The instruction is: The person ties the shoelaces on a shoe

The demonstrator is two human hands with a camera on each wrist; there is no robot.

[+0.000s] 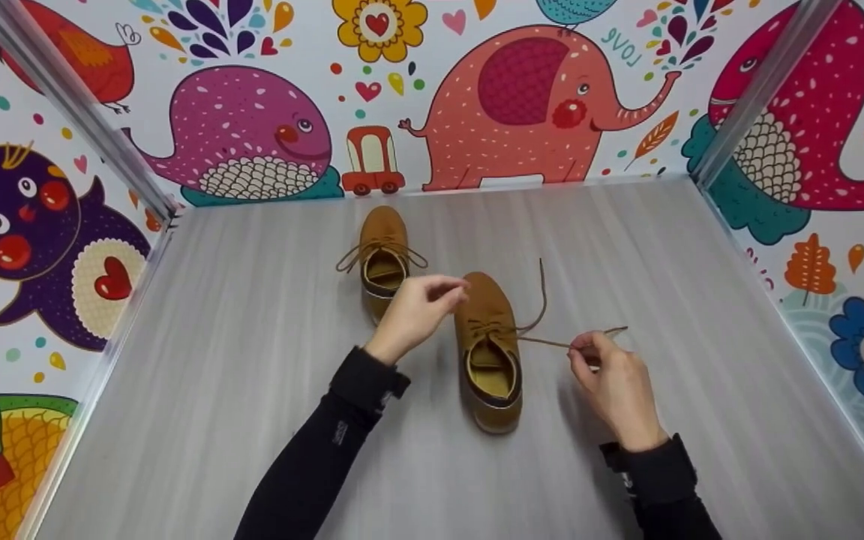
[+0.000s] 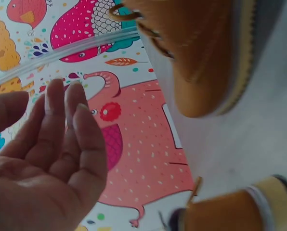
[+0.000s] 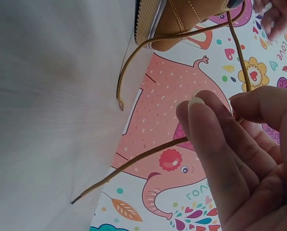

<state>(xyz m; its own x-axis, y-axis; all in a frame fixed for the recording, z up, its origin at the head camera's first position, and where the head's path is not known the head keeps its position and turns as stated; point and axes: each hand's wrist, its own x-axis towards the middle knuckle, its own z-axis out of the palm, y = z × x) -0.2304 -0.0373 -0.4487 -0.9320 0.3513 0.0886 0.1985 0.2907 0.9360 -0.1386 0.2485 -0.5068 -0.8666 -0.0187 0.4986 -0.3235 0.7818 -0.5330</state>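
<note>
A tan shoe (image 1: 493, 360) stands on the floor with its toe toward the back wall, its lace undone on the right side. My right hand (image 1: 616, 382) pinches one brown shoelace (image 1: 544, 342) drawn taut out to the right; its tip sticks out past the fingers. The other lace end (image 1: 543, 292) lies loose beside the shoe, curving away toward the wall. My left hand (image 1: 418, 311) hovers left of this shoe's toe, fingers loosely bent. In the left wrist view that hand (image 2: 52, 154) holds nothing. Behind it stands a second tan shoe (image 1: 385, 259), with its lace in a bow.
The grey wood-patterned floor (image 1: 237, 360) runs to a low back wall (image 1: 394, 112) printed with cartoon animals. Side panels with metal corner strips (image 1: 751, 97) close off the left and right.
</note>
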